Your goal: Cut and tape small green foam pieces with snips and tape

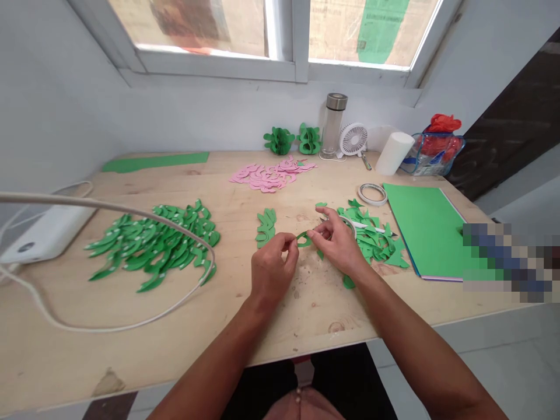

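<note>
Between my two hands, a small green paper cutout (303, 239) is held just above the table. My left hand (273, 265) pinches its left end, fingers closed. With thumb and forefinger my right hand (335, 236) grips the right end, its other fingers bent. Just beyond my left hand lies a small set of green paper cutouts (265, 226). A heap of green paper scraps (376, 236) spreads beside my right hand, with a white pen (371, 227) on it. A roll of tape (350, 226) is partly hidden behind that hand.
Green cutouts with white tabs (161, 242) form a pile at left, under a white cable (192, 236). Pink cutouts (271, 176) lie farther back. Green sheets (431, 233), another tape roll (372, 194), a glass bottle (333, 128) and a small fan (353, 140) stand or lie right.
</note>
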`<state>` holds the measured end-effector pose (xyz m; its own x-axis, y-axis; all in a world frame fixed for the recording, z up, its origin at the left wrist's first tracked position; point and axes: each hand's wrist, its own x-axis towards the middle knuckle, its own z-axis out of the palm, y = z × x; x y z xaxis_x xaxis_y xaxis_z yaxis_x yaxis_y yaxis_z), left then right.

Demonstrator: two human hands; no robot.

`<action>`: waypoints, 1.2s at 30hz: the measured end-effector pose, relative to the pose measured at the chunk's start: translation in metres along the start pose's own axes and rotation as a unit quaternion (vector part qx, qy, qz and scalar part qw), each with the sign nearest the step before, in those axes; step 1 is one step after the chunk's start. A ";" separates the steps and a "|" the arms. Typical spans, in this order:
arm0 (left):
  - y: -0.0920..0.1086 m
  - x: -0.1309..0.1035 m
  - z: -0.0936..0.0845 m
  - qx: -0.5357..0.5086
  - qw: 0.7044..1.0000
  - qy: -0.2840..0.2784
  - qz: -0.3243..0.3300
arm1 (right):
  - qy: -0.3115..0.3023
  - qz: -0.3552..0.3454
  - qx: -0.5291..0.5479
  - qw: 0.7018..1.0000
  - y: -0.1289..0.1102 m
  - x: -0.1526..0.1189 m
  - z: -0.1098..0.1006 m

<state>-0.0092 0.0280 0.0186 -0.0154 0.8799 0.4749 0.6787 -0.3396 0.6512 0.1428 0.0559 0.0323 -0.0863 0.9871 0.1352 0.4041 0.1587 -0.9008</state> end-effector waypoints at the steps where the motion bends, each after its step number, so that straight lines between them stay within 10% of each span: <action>1: 0.001 0.001 0.000 -0.020 1.000 -0.005 -0.017 | 0.000 -0.002 0.003 1.000 0.000 0.000 0.000; 10: 0.001 0.008 0.003 -0.349 0.903 -0.090 -0.233 | -0.020 -0.053 0.045 0.997 -0.002 -0.002 0.000; 36: 0.000 0.012 -0.001 -0.465 0.801 -0.143 -0.351 | -0.073 -0.163 -0.036 0.983 -0.008 -0.010 -0.002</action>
<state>-0.0100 0.0383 0.0249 0.1050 0.9575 -0.2685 -0.2645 0.2871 0.9206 0.1420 0.0446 0.0392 -0.3505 0.8701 0.3465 0.3966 0.4731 -0.7867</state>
